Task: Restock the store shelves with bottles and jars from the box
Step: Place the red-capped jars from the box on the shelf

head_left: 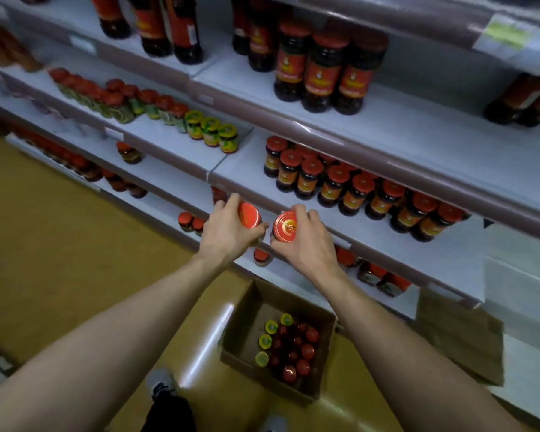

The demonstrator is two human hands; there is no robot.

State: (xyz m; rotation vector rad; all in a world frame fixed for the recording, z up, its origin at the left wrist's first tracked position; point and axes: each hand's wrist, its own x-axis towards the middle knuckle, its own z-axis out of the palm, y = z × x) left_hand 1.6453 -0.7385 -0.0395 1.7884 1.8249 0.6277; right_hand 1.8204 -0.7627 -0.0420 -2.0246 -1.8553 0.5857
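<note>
My left hand (223,230) grips a red-lidded jar (249,215), and my right hand (306,236) grips a second red-lidded jar (285,227). Both jars are held side by side in front of the edge of the middle shelf (240,169). On that shelf, to the right, stands a group of several red-lidded dark jars (355,185). Below my arms, an open cardboard box (246,310) sits on the floor. It holds several red-lidded jars (296,347) and a few yellow-lidded jars (267,339).
Tall dark sauce bottles (321,70) stand on the upper shelf. Yellow-lidded jars (211,130) and red-lidded jars (113,98) line the shelf to the left. Lower shelves hold more jars (384,279). A flat cardboard piece (461,335) lies right of the box. My shoe (162,381) is on the tan floor.
</note>
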